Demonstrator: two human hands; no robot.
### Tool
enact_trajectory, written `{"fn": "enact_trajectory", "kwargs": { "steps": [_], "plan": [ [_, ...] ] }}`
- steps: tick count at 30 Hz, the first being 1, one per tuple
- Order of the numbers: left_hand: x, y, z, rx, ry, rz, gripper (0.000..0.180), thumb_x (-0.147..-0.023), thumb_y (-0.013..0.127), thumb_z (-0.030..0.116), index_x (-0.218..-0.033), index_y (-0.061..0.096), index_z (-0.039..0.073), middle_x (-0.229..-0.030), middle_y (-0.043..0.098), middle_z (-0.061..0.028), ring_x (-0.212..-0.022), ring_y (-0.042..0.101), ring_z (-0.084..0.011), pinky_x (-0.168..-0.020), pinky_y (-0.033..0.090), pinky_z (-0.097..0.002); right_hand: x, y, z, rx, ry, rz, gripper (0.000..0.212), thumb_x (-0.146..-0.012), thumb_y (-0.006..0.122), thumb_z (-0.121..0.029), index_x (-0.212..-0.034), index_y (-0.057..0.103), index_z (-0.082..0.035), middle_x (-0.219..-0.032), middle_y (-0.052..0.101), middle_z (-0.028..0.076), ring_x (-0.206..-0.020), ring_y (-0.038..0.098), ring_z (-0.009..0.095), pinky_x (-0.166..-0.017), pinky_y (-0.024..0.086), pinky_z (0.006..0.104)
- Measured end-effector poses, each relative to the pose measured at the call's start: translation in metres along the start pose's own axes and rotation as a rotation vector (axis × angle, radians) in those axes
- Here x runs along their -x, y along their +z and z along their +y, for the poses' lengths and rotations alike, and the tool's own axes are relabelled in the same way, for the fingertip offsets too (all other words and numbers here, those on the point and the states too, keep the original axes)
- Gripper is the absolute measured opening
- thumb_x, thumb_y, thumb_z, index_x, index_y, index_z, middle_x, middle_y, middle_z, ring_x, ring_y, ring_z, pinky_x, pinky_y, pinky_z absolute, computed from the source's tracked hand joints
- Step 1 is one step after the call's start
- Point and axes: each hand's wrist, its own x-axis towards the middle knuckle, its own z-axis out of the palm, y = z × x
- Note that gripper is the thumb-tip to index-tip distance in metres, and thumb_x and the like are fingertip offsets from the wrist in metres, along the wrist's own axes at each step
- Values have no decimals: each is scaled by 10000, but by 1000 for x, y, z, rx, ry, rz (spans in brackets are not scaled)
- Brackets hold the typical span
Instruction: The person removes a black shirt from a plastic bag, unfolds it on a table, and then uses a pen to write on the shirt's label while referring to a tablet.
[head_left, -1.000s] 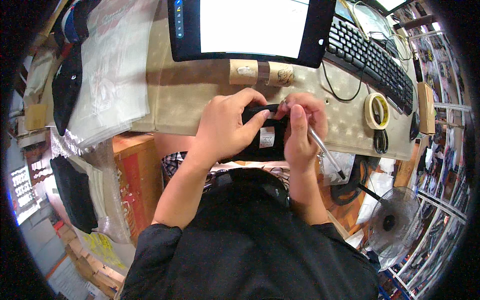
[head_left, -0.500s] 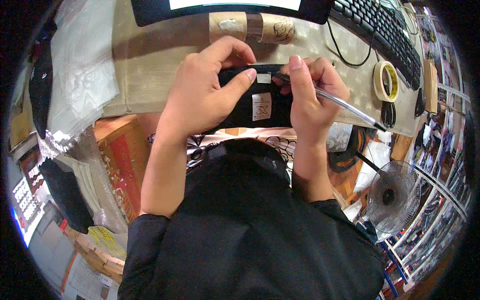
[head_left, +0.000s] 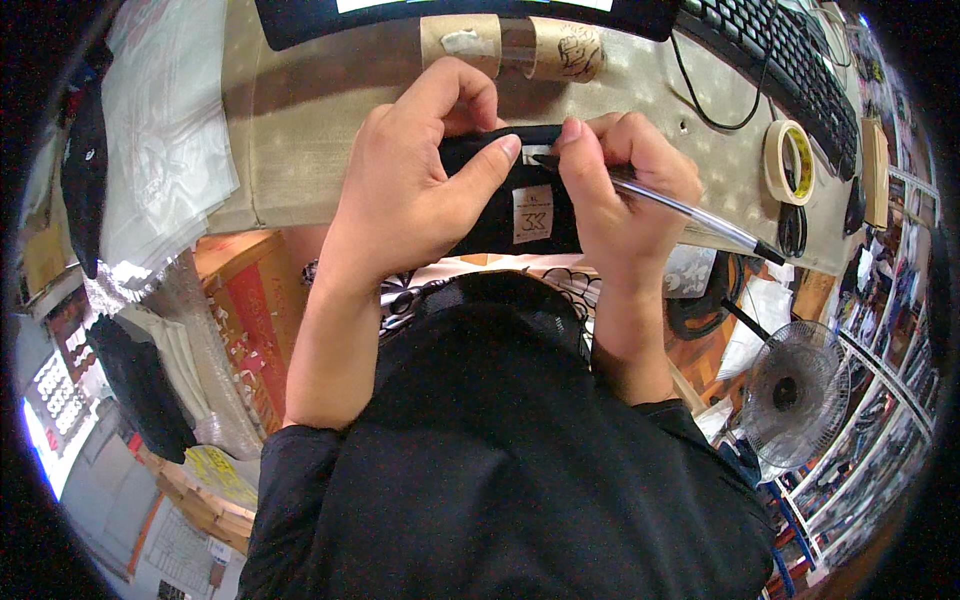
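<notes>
A folded black piece of cloth (head_left: 485, 232), perhaps a garment, is held up at the table's near edge. My left hand (head_left: 405, 190) grips its left part, thumb on the front and fingers curled behind the top edge. On the cloth is a white printed label (head_left: 532, 214), with a smaller white tag (head_left: 531, 152) above it. My right hand (head_left: 635, 195) holds a clear-barrelled pen (head_left: 700, 214) with dark ends. The pen's tip is at the small tag, though I cannot tell if it touches. My right thumb lies close to that tag, partly hiding the cloth's right side.
Beyond my hands lie two cardboard tubes (head_left: 566, 50) below a monitor (head_left: 662, 20). A keyboard (head_left: 770, 75), a tape roll (head_left: 772, 165) and cables are at the right. Plastic bags (head_left: 165, 120) cover the table's left. A carton (head_left: 240, 262) and a fan (head_left: 797, 392) flank me.
My right hand has shifted left against the cloth, and the pen's tip has come onto or over the small tag. My left hand keeps its hold. The whole view has shifted slightly.
</notes>
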Motion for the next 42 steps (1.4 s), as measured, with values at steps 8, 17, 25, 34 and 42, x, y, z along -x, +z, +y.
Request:
{"fn": "enact_trajectory", "kwargs": {
  "steps": [8,17,25,34,42],
  "plan": [
    [-1,2,-2,2,53,47,180,-795,655,61,-897,518,6,-735,597,-92,-738,627,-142,-685,490,-283,-2,-3,-8,9,103,-22,275,-789,700,-101,-593,520,-32,-489,528,74,-413,482,120,-421,376,285],
    [-3,3,0,-52,34,66,185,-796,662,74,-899,522,11,-735,597,-90,-730,622,-152,-696,494,-285,-4,-2,-8,21,140,8,305,-799,687,-97,-580,488,-29,-488,502,80,-406,456,144,-412,348,305],
    [1,-1,4,-123,-24,47,198,-786,680,129,-902,541,50,-705,619,-105,-643,644,-254,-624,489,-331,-2,-5,-11,50,102,-8,308,-804,678,-82,-576,476,-37,-488,473,99,-401,458,188,-415,338,321],
    [-1,0,-4,-115,25,58,203,-776,675,144,-898,534,66,-686,615,-101,-582,621,-282,-533,457,-337,-3,-3,-9,22,128,-30,332,-826,651,-81,-575,440,-25,-488,447,104,-406,425,191,-426,325,337],
    [0,3,-2,6,-2,63,198,-807,666,129,-905,525,31,-779,647,-115,-738,662,-263,-725,514,-327,-4,-7,-10,72,161,-15,301,-840,643,-103,-599,489,-6,-497,506,103,-411,435,188,-424,334,327]
  ]
}}
